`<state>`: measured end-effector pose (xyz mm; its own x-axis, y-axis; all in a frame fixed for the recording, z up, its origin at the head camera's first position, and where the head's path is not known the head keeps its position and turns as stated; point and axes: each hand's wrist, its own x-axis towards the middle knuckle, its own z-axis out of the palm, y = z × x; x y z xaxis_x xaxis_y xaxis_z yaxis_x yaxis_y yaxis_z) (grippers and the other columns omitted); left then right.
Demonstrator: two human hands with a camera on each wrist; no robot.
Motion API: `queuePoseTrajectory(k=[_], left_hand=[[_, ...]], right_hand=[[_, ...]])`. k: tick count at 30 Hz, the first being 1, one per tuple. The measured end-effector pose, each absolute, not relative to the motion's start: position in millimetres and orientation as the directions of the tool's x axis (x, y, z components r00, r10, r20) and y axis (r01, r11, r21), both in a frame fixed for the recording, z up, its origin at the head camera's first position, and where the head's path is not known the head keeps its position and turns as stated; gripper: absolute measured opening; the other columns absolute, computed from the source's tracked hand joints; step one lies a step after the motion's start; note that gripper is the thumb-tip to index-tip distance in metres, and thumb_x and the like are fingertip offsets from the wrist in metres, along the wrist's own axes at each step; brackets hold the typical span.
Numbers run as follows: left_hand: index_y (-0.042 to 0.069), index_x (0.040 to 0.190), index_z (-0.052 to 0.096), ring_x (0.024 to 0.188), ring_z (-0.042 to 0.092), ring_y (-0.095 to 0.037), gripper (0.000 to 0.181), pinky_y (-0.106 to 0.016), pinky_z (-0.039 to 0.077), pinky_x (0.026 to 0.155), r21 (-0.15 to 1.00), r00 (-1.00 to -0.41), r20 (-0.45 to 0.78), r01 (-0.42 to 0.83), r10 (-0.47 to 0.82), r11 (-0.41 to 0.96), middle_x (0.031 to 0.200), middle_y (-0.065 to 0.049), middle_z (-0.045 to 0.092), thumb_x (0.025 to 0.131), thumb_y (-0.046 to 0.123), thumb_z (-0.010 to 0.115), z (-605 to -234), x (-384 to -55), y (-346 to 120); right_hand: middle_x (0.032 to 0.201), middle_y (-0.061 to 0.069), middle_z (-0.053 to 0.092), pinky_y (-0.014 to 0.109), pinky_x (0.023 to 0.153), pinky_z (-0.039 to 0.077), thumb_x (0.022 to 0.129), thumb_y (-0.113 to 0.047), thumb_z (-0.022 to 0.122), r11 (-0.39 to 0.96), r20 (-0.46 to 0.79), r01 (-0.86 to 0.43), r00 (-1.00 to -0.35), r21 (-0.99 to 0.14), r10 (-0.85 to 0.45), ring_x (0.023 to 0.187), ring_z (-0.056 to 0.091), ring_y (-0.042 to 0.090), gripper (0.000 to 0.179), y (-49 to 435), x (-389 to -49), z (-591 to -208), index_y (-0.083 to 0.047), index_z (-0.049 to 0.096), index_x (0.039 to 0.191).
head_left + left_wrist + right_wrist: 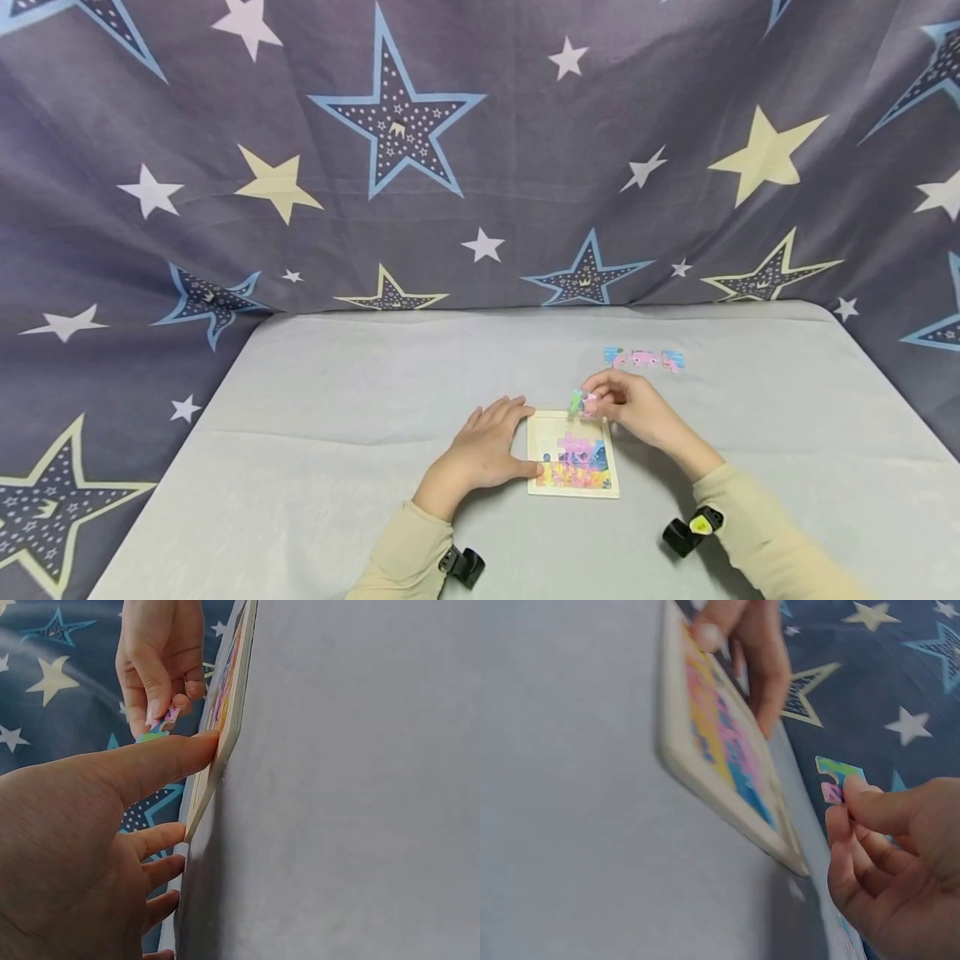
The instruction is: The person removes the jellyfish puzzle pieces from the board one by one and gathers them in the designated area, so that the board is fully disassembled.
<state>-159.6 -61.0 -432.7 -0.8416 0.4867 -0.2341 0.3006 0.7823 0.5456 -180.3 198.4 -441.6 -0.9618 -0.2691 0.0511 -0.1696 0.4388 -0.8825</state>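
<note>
A square puzzle tray with a pale raised rim lies on the table. Joined puzzle pieces in pink, yellow and blue fill its near part; bare base shows at the far left. My left hand spread along the tray's left side has its thumb on the rim by the pieces and the index fingertip at the far left corner. Over the tray's far right edge, my right hand pinches a puzzle piece between thumb and fingers. That piece is green, blue and pink, partly covered by the fingertips.
Beyond the right hand, several loose puzzle pieces in pink and blue lie in a row on the table. A light grey cloth covers the table. Behind its far edge hangs a dark curtain printed with stars.
</note>
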Motion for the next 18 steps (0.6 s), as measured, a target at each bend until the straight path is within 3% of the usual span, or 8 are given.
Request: queuePoseTrajectory(k=[8, 18], left_hand=[[0.011, 0.155, 0.044, 0.159, 0.022, -0.029, 0.082, -0.055, 0.010, 0.131, 0.529, -0.842, -0.231, 0.312, 0.488, 0.789, 0.170, -0.007, 0.031, 0.086, 0.041, 0.078, -433.2, -157.9, -59.7], [0.011, 0.155, 0.044, 0.159, 0.024, -0.030, 0.081, -0.055, 0.011, 0.131, 0.535, -0.845, -0.226, 0.308, 0.485, 0.787, 0.169, -0.008, 0.032, 0.086, 0.040, 0.078, -431.9, -157.4, -60.3]], right_hand=[[0.095, 0.020, 0.073, 0.024, 0.056, 0.057, 0.091, 0.003, 0.074, 0.416, 0.047, -0.096, -0.991, -0.904, -0.127, 0.069, 0.065, 0.010, 0.028, 218.9, -186.7, -439.0, 0.014, 0.065, 0.115], [0.092, 0.015, 0.076, 0.020, 0.058, 0.054, 0.094, 0.002, 0.070, 0.463, -0.006, -0.006, -1.000, -0.886, -0.024, 0.072, 0.063, 0.003, 0.032, 242.9, -200.3, -439.4, 0.016, 0.065, 0.122]])
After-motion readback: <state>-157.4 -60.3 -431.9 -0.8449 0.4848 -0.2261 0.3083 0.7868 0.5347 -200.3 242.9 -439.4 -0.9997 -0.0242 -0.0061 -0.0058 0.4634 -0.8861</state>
